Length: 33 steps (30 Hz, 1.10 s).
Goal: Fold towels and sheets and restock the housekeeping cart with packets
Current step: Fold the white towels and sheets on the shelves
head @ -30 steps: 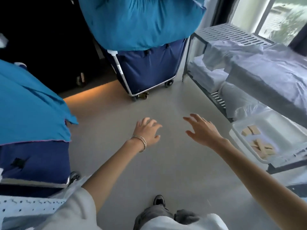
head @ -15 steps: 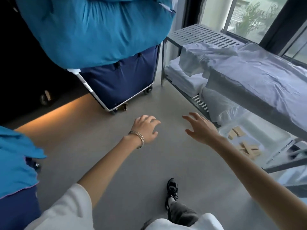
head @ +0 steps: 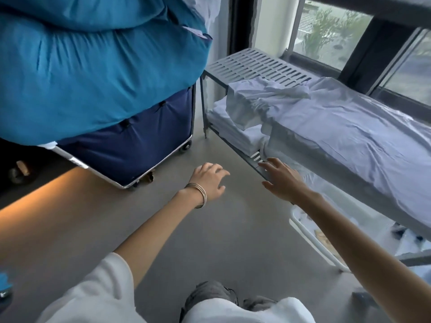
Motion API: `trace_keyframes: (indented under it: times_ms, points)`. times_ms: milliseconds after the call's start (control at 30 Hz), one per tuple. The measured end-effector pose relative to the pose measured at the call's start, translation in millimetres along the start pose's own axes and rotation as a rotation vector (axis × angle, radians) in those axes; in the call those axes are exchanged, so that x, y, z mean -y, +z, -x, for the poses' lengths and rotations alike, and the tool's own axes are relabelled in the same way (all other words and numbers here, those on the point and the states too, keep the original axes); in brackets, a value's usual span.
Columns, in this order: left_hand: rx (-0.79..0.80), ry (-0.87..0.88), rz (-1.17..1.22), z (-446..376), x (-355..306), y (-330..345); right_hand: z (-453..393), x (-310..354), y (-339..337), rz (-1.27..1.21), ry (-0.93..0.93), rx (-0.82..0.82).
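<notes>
- Sheet [head: 354, 127], white and crumpled, lies over the top of the grey rack [head: 254, 64].
- Folded linen [head: 231, 127] is stacked on the lower shelf.
- Left hand [head: 207, 181] holds nothing, fingers relaxed.
- Right hand [head: 281, 179] is spread near the shelf edge, gripping nothing.

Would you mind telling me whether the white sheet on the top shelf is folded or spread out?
Spread out: the sheet lies rumpled along the shelf, one end bunched, its near edge hanging over.
</notes>
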State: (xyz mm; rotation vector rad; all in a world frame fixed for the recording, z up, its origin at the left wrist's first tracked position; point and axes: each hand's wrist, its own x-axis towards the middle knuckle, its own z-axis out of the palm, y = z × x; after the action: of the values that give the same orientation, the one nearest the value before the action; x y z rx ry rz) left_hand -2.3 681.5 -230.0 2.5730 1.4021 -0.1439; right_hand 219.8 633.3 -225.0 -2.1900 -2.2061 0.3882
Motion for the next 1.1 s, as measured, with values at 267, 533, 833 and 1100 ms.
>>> trace_keyframes:
  times_ms: [267, 533, 833, 1100]
  points:
    - [0.04, 0.122, -0.007, -105.9, 17.9, -7.9, -76.6, -30.6, -12.3, -0.025, 0.074, -0.005]
    - [0.038, 0.208, 0.029, -222.0, 64.8, -23.0, -183.6, -37.9, -31.1, -0.017, 0.147, 0.024]
    - [0.082, 0.24, 0.028, -320.4, 108.9, -35.3, -287.1, -61.0, -45.6, -0.05, 0.22, 0.022]
    - [0.17, 0.284, 0.019, -405.8, 103.5, -30.9, -344.2, -111.5, -41.3, -0.037, 0.285, 0.117]
